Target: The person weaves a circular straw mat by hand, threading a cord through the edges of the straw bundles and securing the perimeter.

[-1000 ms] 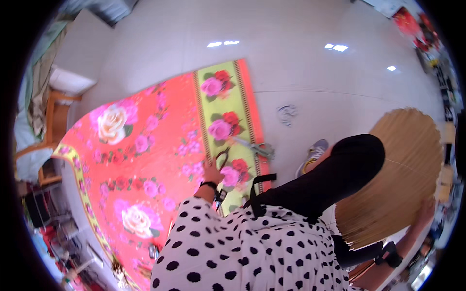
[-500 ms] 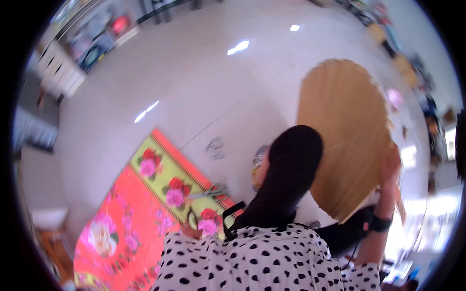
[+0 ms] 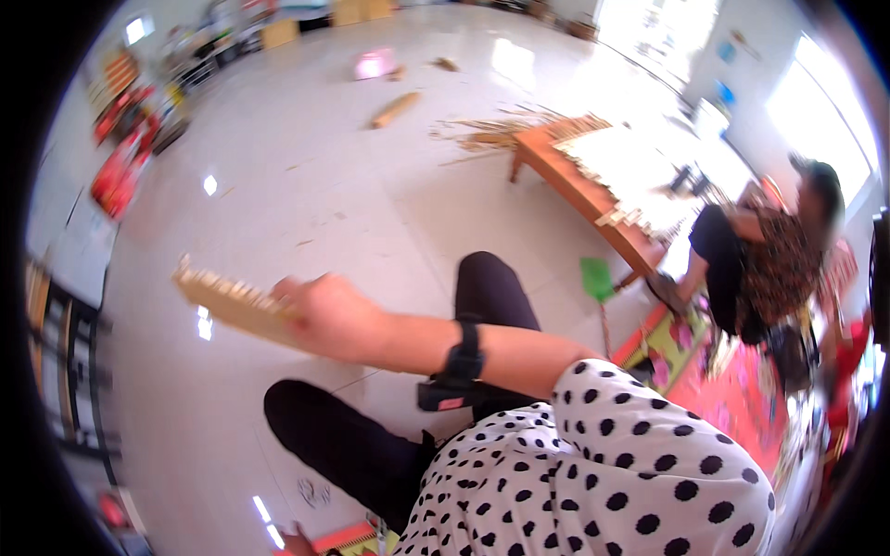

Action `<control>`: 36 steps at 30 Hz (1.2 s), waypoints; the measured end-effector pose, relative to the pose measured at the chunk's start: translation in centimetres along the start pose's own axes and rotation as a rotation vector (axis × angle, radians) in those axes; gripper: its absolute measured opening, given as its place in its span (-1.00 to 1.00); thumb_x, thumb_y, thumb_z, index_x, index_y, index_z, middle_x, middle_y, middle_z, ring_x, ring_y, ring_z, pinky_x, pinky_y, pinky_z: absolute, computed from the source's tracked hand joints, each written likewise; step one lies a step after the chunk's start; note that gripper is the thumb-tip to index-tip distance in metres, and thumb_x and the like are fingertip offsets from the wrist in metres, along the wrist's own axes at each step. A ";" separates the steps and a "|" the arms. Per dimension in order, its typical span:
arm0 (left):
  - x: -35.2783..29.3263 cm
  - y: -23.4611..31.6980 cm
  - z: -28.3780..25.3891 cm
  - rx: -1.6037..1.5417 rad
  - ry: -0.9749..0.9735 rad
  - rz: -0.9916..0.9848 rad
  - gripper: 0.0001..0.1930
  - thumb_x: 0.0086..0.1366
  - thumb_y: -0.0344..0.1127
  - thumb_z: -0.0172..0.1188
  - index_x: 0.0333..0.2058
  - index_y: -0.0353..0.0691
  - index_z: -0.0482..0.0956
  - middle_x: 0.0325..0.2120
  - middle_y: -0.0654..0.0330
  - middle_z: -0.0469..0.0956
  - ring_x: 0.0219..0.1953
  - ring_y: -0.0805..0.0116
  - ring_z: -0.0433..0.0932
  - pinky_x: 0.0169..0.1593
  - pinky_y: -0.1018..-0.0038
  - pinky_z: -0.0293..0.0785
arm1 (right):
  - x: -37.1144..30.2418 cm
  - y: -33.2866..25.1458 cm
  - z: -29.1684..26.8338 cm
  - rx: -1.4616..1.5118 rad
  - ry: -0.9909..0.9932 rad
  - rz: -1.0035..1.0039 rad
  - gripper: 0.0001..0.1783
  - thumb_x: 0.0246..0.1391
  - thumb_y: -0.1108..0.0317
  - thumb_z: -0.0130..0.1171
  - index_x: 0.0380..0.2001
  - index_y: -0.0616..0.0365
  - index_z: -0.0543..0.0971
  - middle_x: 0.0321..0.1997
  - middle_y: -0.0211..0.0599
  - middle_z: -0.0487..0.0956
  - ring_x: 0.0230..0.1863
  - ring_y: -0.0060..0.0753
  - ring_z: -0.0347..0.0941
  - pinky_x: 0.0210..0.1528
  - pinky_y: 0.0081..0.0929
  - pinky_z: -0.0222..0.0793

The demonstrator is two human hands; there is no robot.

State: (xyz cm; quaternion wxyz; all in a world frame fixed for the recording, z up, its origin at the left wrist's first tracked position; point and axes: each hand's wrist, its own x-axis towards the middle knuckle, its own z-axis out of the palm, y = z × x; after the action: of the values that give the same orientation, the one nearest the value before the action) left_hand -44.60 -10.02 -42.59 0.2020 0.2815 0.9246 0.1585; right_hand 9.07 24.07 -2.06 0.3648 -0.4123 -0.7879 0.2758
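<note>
A brown slatted panel with a ragged row of strip ends is seen nearly edge-on at the left, lifted above the floor. My right hand is closed around its near end; a dark band circles that wrist. Only a small part of my left hand shows at the lower edge, beside the floral mat. Its grip is cut off by the frame, so what it may hold is hidden. My dark-clothed knees rise between the panel and my spotted top.
An orange-brown low table carries pale slatted material. Beside it sits another person. Loose strips and a rolled brown piece lie on the tiles. A green dustpan stands near the table leg.
My view has swung toward the right, bringing the table and seated person into sight. The panel, shown broad-faced before, now appears nearly edge-on, still in my right hand.
</note>
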 end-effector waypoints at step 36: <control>-21.9 69.8 -17.2 0.770 -0.277 1.766 -0.72 0.16 -0.28 0.21 -0.25 -0.38 0.50 -0.48 -0.15 0.44 -0.43 0.01 0.39 -0.29 0.20 0.35 | -25.0 5.1 -8.6 0.011 0.768 0.040 -0.66 -0.08 0.53 0.10 -0.15 0.21 0.43 -0.32 -0.14 0.49 -0.30 0.00 0.47 -0.32 -0.23 0.44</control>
State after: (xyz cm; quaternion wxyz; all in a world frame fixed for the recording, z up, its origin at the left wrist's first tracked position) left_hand -4.07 29.36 7.00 0.0115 0.9367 0.3370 -0.0946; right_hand 28.12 6.54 -9.50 0.6300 -0.4991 -0.5843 0.1124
